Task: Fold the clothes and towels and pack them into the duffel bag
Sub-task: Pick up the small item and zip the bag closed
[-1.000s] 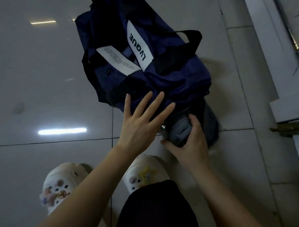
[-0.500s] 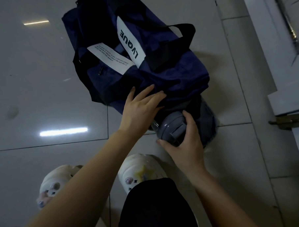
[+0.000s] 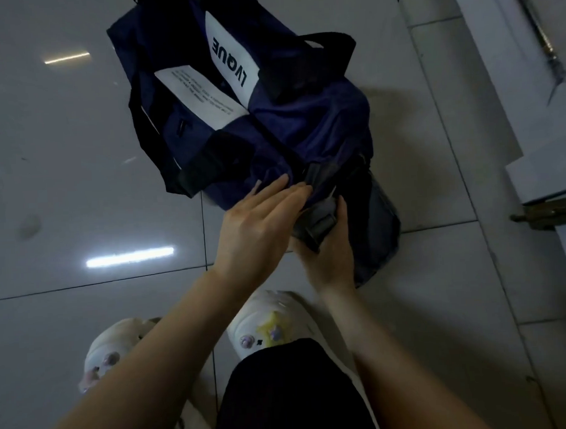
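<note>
Two white labels mark the navy duffel bag [image 3: 303, 116] lying on the glossy tiled floor [image 3: 62, 165] in front of me: one [image 3: 231, 65] reads LVQUE in dark letters, the other [image 3: 202, 98] carries lines of small print too fine to read. Black straps run across the bag, and one black handle [image 3: 317, 55] loops up at its far right side. The navy fabric is loose and creased toward the end nearest me, where a grey part with a black band [image 3: 318, 227] bulges out; whether that is the bag's end panel or something packed in it, I cannot tell.

That near end is right at my hands. My left hand [image 3: 259, 228] lies flat with straight fingers, its fingertips [image 3: 293, 189] touching the navy fabric just above the grey part. My right hand [image 3: 329, 257] is curled around the grey part from below and the right, thumb up along its side, gripping it. The two hands sit just beside each other, and the rest of the bag stretches away from them.

My white clogs [image 3: 270, 322] with small charms stand on the floor just below the bag's near end.
</note>
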Action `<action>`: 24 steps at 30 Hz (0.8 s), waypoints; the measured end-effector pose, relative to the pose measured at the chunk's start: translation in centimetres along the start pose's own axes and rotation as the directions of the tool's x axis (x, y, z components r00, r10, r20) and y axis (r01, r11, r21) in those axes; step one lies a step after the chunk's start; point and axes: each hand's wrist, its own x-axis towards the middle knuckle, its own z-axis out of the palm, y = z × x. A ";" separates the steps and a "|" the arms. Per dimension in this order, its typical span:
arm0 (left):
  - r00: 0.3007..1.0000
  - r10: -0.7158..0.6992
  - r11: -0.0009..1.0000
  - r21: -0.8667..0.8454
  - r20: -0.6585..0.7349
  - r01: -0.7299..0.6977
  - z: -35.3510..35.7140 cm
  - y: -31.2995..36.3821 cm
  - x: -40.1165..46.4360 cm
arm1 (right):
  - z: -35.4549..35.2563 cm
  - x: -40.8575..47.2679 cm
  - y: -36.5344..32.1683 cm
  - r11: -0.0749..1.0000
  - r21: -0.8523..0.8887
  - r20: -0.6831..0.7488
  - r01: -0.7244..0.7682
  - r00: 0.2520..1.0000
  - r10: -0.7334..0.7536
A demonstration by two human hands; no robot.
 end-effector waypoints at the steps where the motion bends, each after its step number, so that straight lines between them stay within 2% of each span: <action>1: 1.000 -0.013 1.000 -0.001 0.012 0.013 -0.1 0.0 0.0 | -0.2 0.2 0.1 0.999 -0.006 0.004 -0.032 0.999 0.032; 3: 0.997 -0.078 0.997 -0.024 0.013 0.078 -0.4 0.0 0.1 | -0.7 0.5 0.4 0.999 -0.019 0.002 -0.043 0.999 0.043; 5: 0.985 -0.171 0.982 -0.085 -0.031 0.168 -0.8 0.1 1.1 | -0.5 0.3 -0.2 0.996 0.070 -0.008 -0.047 0.999 0.047; 7: 0.967 -0.241 0.962 -0.150 -0.084 0.227 -1.3 0.6 2.6 | 0.1 -0.3 -1.6 0.995 0.100 -0.091 0.012 0.996 -0.003; 10: 0.961 -0.253 0.951 -0.209 -0.112 0.226 -1.6 2.5 3.9 | 1.3 -0.5 -4.4 0.992 0.095 -0.213 0.084 0.975 -0.062; 13: 0.963 -0.246 0.953 -0.209 -0.107 0.220 -1.7 2.6 4.3 | 1.8 1.1 -5.4 0.984 0.179 -0.153 0.022 0.988 0.005; 16: 0.957 -0.281 0.940 -0.222 -0.075 0.259 -2.2 1.6 4.5 | 0.7 1.7 -4.2 0.997 0.071 -0.051 0.015 0.999 -0.011; 18: 0.930 -0.358 0.907 -0.267 -0.081 0.326 -2.7 1.6 4.7 | 0.3 1.2 -3.8 0.993 -0.109 -0.102 0.050 0.993 -0.062; 20: 0.892 -0.442 0.862 -0.321 -0.097 0.393 -3.0 1.9 5.0 | 0.3 0.2 -3.7 0.975 -0.201 -0.184 0.099 0.973 -0.137; 22: 0.880 -0.468 0.846 -0.331 -0.085 0.418 -2.9 2.7 4.9 | 0.1 -0.1 -4.0 0.985 -0.148 -0.181 0.089 0.977 -0.115; 24: 0.894 -0.445 0.855 -0.319 -0.047 0.409 -2.6 3.9 4.2 | 0.1 0.6 -4.3 0.997 0.057 -0.154 -0.047 0.987 0.055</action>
